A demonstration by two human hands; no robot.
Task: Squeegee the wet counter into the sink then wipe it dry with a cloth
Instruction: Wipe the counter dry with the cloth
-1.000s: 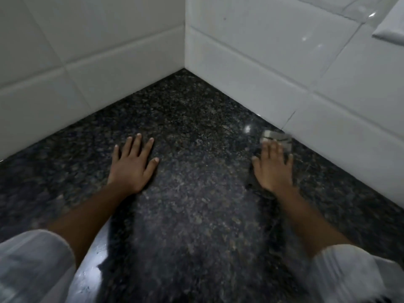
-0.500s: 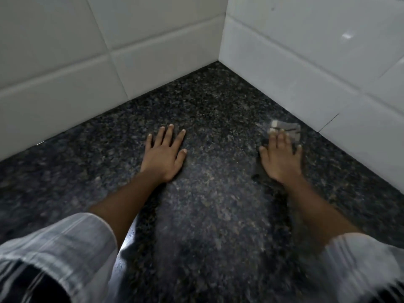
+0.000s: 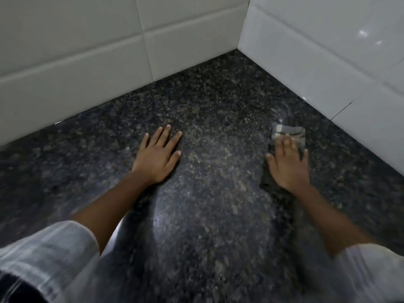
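The cloth (image 3: 288, 134) lies flat on the dark speckled counter (image 3: 218, 193), near the white tiled wall (image 3: 328, 62) on the right side. The right hand (image 3: 288, 167) presses on the cloth with straight fingers, its grip open. Well apart from the cloth, the left hand (image 3: 157, 157) rests flat on the counter, fingers spread, holding nothing.

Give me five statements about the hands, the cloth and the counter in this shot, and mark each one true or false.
1. The left hand lies flat on the counter, fingers spread. True.
2. The right hand presses a cloth onto the counter. True.
3. The left hand holds a squeegee. False: it holds nothing.
4. The cloth lies against the left tiled wall. False: it lies near the right tiled wall, not touching it.
5. A sink shows ahead of the hands. False: only the counter's corner and walls show.
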